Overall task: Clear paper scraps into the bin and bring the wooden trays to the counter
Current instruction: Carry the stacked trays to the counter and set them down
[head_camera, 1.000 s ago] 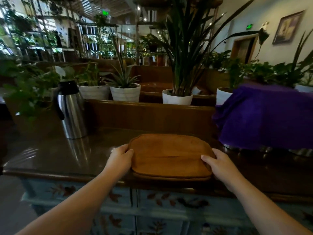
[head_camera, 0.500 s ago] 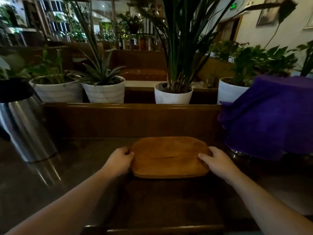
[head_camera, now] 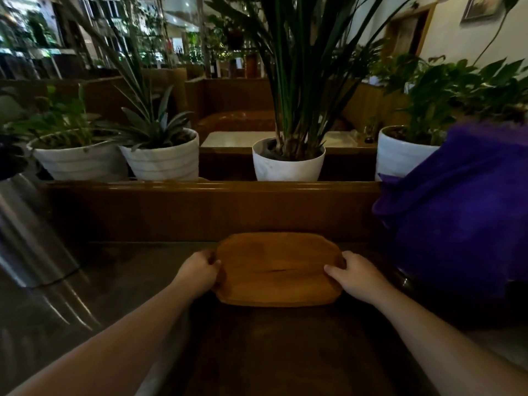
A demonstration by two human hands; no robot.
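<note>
A brown wooden tray (head_camera: 278, 267), oval with flattened ends, lies bottom-up on the dark counter top (head_camera: 128, 284), close to the wooden back rail. My left hand (head_camera: 198, 271) grips its left end with the fingers curled under the rim. On the other end my right hand (head_camera: 357, 277) holds the rim, thumb on top. Whether a second tray lies beneath it I cannot tell. No paper scraps or bin are in view.
A steel thermos jug (head_camera: 25, 238) stands at the left edge. A purple cloth (head_camera: 463, 212) covers something bulky on the right, close to my right hand. Behind the wooden back rail (head_camera: 211, 204) stand several white plant pots (head_camera: 288, 164).
The tray has moved from the counter's front edge inward to near the back rail, both hands still on its ends. The view has come closer over the counter.
</note>
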